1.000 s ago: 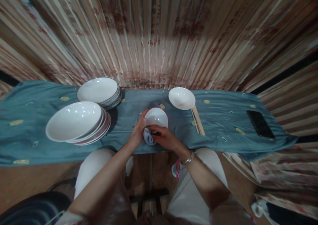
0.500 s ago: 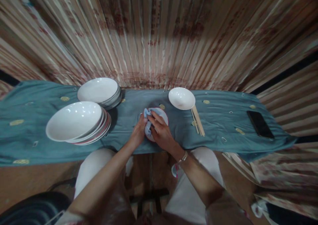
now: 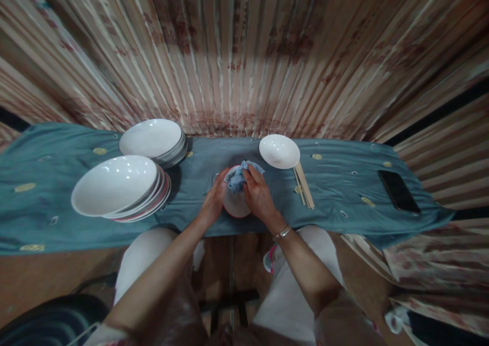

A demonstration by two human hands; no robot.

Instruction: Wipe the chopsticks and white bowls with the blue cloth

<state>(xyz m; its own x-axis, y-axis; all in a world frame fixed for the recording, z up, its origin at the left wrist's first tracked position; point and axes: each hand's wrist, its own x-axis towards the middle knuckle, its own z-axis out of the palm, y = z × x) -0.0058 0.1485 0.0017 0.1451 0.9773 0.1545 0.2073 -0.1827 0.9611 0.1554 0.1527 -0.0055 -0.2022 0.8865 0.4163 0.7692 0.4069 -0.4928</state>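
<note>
Gripping, head view: right hand (image 3: 256, 189), fingers bunched on cloth (image 3: 237, 180) over far side of red-rimmed bowl (image 3: 234, 204); left hand (image 3: 214, 195), fingers clasping its left rim. Bowl on surface (image 3: 202, 157); chopsticks (image 3: 304, 185) right of bowl, dishes (image 3: 114, 185) stacked left.

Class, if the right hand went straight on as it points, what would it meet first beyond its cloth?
Probably the far side of the red-rimmed bowl, just past the blue cloth; depth there is unclear.
</note>
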